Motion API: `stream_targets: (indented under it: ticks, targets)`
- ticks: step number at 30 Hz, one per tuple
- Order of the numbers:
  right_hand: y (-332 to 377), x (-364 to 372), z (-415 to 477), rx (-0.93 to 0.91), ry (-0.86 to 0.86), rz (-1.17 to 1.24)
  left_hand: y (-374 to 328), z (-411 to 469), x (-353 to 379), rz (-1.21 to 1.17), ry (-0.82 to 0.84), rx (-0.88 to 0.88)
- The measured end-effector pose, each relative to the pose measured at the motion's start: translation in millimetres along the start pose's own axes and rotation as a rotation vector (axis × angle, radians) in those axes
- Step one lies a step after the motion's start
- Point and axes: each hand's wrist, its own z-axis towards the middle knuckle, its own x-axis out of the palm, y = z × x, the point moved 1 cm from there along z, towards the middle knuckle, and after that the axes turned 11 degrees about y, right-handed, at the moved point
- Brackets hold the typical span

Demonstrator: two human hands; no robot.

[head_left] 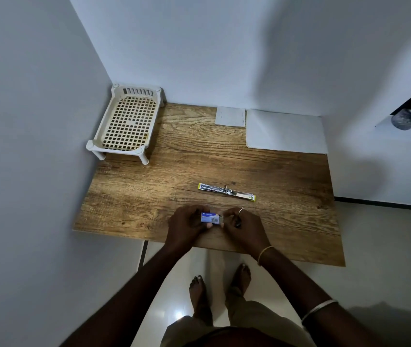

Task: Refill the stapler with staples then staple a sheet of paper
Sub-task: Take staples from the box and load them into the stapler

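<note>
Two hands grip one small blue staple box [210,218] just above the near edge of the table [134,196]: the left hand [186,226] pinches its left end, the right hand [243,226] closes on its right end. Just beyond the box lies the stapler [226,192], swung open flat. Well beyond, far right, lies paper [285,131].

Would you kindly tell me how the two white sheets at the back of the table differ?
The small sheet is roughly square; the large sheet is much bigger and oblong. The small sheet looks faintly textured, the large sheet plain. Both lie flat, side by side, against the wall.
</note>
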Motion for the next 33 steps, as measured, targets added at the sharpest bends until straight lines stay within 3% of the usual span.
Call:
stream_targets:
  ticks: [7, 15, 23, 33]
  targets:
    - [-9, 9, 0, -0.029, -0.011, -0.092, 0, 5, -2, 0.553, -0.012, 0.035]
    - [-8, 13, 0, -0.090, -0.009, -0.123, -16, 10, 3, 0.732, 0.184, 0.262]
    - [-7, 13, 1, -0.031, -0.011, -0.084, -14, 15, 11, 0.522, 0.139, 0.333]
    - [0, 16, -1, -0.115, -0.027, -0.059, -1, 6, 11, 0.334, 0.115, 0.208]
